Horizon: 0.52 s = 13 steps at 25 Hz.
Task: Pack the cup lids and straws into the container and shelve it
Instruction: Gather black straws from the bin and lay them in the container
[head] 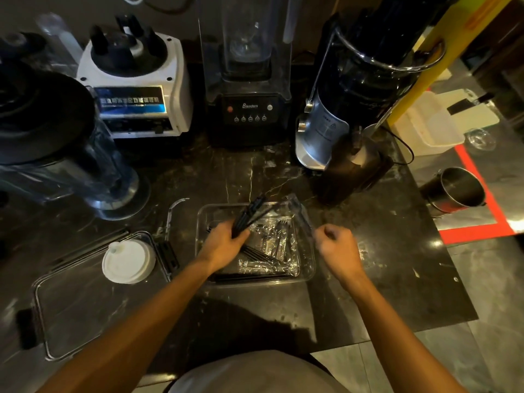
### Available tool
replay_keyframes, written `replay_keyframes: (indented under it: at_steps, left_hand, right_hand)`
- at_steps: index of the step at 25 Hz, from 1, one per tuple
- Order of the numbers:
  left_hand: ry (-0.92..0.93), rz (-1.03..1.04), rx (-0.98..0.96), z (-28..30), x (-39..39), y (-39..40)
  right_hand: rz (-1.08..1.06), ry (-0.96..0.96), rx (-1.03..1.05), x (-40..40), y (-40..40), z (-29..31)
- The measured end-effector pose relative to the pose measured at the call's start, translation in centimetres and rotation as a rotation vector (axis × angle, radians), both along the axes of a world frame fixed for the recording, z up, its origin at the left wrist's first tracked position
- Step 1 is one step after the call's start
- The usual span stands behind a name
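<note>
Two hands over a clear plastic container at mid tabletop. L hand is curled round a bundle of black straws, gripped near the middle, top ends tilted up and away past the container's far rim, lower ends down inside it. R hand sits at the container's right edge, fingers curled tight; looks like it pinches a clear plastic wrapper that rises from that side, but can't tell for sure. Inside the container: wrapped cutlery packets, shiny film. Left of it, the container's clear lid w/ black clips lies flat, and a stack of white cup lids sits on its far right corner. Behind: white blender base, black blender, and a dark grinder.
</note>
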<state>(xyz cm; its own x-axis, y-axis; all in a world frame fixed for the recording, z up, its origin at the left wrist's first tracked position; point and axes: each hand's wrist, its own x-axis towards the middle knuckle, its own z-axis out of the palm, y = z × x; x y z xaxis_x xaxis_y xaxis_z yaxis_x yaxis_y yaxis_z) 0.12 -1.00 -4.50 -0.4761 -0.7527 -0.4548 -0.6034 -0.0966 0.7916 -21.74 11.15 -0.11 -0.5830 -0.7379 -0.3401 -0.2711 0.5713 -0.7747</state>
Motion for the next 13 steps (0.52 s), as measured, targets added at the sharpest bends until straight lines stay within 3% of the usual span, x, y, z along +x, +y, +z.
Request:
replay_keyframes:
  at_steps: [3,7,13]
  left_hand:
    - [0.069,0.128,0.039,0.8,0.8,-0.4]
    - [0.109,0.134,0.102,1.5,0.9,0.2]
    - [0.223,0.323,0.255,1.7,1.5,0.6]
  right_hand:
    - [0.081,-0.016,0.086,0.7,-0.1,-0.1]
    - [0.274,0.006,0.181,1.6,-0.3,-0.5]
    - [0.484,0.603,0.162,4.1,-0.7,-0.6]
